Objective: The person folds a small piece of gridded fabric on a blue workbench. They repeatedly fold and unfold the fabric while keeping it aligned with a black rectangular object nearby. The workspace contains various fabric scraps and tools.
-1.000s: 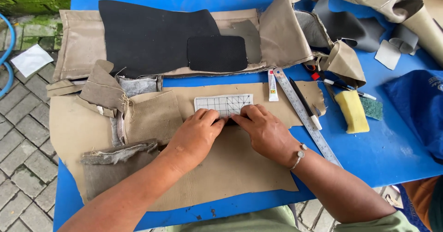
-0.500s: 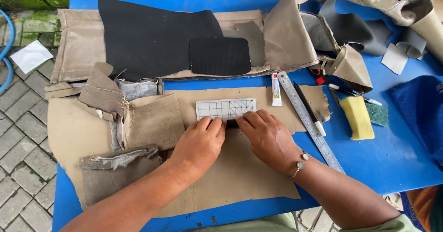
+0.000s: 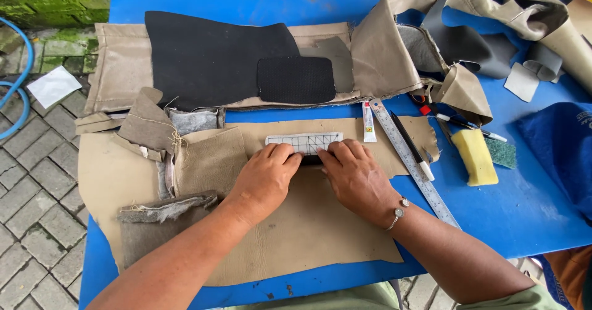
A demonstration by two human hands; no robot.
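Blue table (image 3: 530, 205) over paving, tan leather (image 3: 308, 236) spread across it, left hand (image 3: 266, 177) and right hand (image 3: 354, 177) side by side, fingers together pressing flat on gridded template (image 3: 303, 141) atop leather, steel ruler (image 3: 412, 157) just right, yellow sponge (image 3: 475, 156) nearby.

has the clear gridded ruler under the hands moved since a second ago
No. The clear gridded ruler lies as before on the tan leather sheet, just left of the small glue tube, with both hands pressing at its lower edge.

Bare blue table (image 3: 530, 205) right of the steel ruler (image 3: 412, 156) lies open; sponge (image 3: 475, 157) blocks farther up.
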